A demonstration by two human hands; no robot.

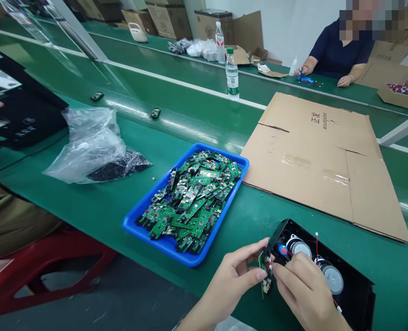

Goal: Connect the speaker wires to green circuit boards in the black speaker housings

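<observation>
My left hand [236, 276] grips a narrow green circuit board [266, 276] on edge between thumb and fingers. Against the board's face, the closed fingertips of my right hand [302, 287] pinch what looks like a small wire connector [270, 265], mostly hidden by the fingers. Both hands are over the near end of an open black housing [357, 287]. Inside it sit two round speakers [332, 278] and a blue cylindrical part [282, 249] with a red wire. Two other wires end in loose white plugs, one standing up at the housing's far side.
A blue tray [130, 225] heaped with circuit boards stands left of my hands. Flattened cardboard [314, 151] lies beyond the housing. A clear plastic bag [90, 147] with black parts rests farther left. Bottles [232, 76] stand behind, and a person [342, 55] works across the line.
</observation>
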